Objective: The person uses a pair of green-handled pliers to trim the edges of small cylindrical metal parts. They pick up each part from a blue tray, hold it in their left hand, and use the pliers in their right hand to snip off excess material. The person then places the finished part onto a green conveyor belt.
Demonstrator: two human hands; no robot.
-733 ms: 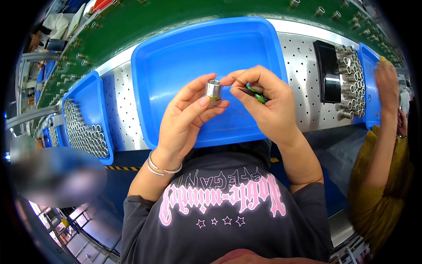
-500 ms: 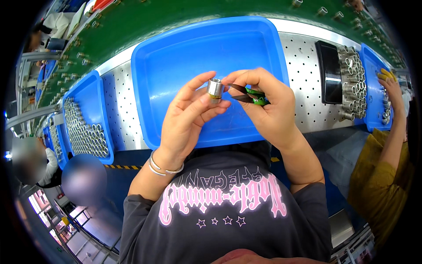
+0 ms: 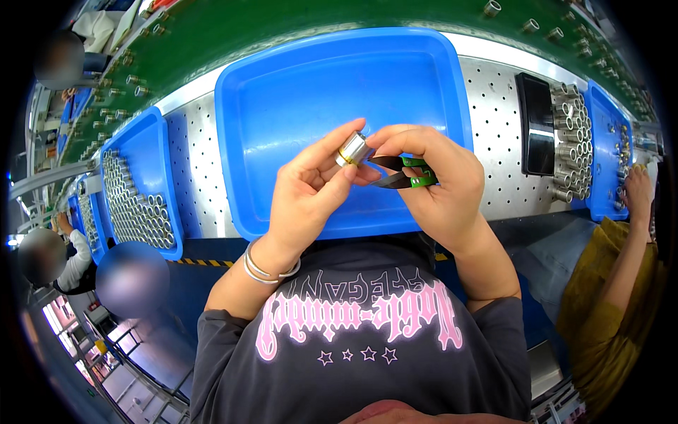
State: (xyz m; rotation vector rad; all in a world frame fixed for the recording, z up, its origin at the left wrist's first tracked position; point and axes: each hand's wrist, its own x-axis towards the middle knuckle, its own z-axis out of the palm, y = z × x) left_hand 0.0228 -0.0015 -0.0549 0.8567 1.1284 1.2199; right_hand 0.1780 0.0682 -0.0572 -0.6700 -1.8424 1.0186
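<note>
My left hand (image 3: 304, 187) grips a short silver metal sleeve (image 3: 357, 147) with a yellow band near its lower end, between thumb and fingers. The sleeve is tilted, its upper end leaning right. In my right hand (image 3: 448, 180) is a small pair of snips (image 3: 390, 181) with dark blades and green handles, the blades apart and pointing left. My right thumb and forefinger reach to the sleeve's upper right end; the fingertips partly hide it. Both hands are over the near part of a large blue tray (image 3: 296, 92).
Left stands a blue tray (image 3: 169, 191) with rows of metal sleeves (image 3: 138, 212). To the right, a dark flat device (image 3: 535, 124) lies on the perforated metal table (image 3: 491, 134), beside stacked sleeves (image 3: 572, 145). Behind runs a green belt (image 3: 282, 25) with scattered fittings. A co-worker's hand (image 3: 638, 189) is far right.
The sleeve has gone from upright to tilted right, and both hands have shifted slightly right. The co-worker's hand at right has moved lower in the picture.
</note>
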